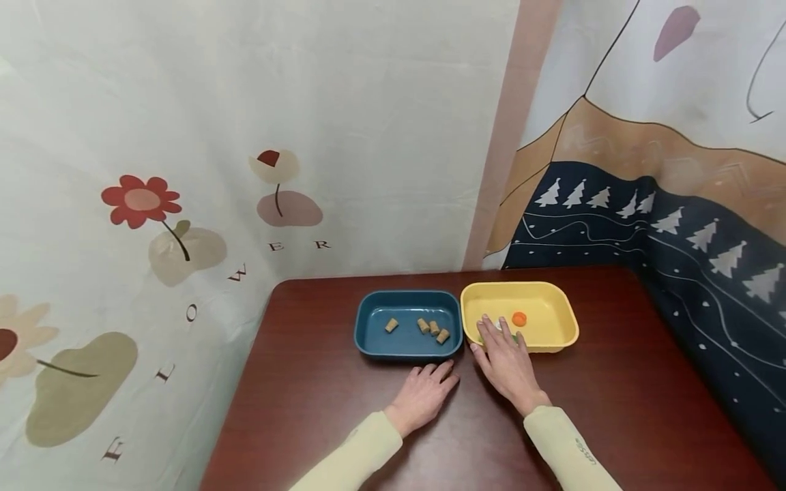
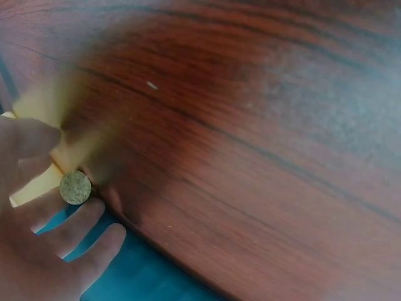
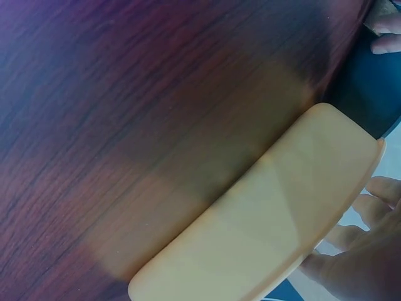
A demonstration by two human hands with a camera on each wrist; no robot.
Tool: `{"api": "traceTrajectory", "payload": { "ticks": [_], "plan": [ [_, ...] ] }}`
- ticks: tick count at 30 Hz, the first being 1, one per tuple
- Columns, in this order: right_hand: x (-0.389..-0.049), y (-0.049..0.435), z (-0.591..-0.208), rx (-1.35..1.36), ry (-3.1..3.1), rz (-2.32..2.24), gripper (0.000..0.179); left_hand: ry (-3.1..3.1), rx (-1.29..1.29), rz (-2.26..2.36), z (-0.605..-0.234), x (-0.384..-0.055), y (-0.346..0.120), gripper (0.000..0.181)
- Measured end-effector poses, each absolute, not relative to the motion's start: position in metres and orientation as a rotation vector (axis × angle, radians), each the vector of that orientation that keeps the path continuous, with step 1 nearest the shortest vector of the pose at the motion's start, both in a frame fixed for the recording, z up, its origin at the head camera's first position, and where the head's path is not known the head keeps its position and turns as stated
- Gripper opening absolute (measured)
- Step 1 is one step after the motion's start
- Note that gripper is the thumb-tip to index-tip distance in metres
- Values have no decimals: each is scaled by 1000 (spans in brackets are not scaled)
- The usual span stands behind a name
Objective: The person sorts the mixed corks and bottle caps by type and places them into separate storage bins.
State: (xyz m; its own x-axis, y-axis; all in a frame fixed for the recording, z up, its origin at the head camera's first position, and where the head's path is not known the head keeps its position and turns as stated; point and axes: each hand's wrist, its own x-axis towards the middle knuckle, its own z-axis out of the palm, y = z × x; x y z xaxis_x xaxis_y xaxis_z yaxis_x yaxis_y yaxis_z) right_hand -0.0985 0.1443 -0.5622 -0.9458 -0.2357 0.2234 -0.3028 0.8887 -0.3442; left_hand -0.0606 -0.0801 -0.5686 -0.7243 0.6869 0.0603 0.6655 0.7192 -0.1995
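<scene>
In the head view my left hand [image 1: 424, 394] is just in front of the blue tray [image 1: 368, 348], low over the table. The left wrist view shows a cork [image 2: 75, 187] held at its fingers, the round end facing out. Several more corks [image 1: 391, 325] lie in the blue tray. My right hand [image 1: 508, 367] reaches over the front rim of the yellow tray [image 1: 555, 341], fingers extended. An orange piece [image 1: 519, 318] lies in that tray past the fingertips. White and green bits beside these fingers are mostly hidden, and I see nothing gripped there.
Both trays stand side by side near the back of the dark red-brown table [image 1: 295, 389]. A pale printed curtain [image 1: 381, 136] hangs behind and to the left. On the right, a dark blue cloth with tree prints [image 1: 589, 232] borders the table.
</scene>
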Motion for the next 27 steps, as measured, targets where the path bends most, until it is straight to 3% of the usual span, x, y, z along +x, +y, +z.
{"api": "traceTrajectory", "payload": {
  "ticks": [6,27],
  "plan": [
    [-99,140,-561,410,-2890,564,58,-2733,-1115,230,-569,-60,-88,39],
    [-99,125,-558,440,-2912,576,55,-2771,-945,-86,-566,-47,-112,8]
  ]
}}
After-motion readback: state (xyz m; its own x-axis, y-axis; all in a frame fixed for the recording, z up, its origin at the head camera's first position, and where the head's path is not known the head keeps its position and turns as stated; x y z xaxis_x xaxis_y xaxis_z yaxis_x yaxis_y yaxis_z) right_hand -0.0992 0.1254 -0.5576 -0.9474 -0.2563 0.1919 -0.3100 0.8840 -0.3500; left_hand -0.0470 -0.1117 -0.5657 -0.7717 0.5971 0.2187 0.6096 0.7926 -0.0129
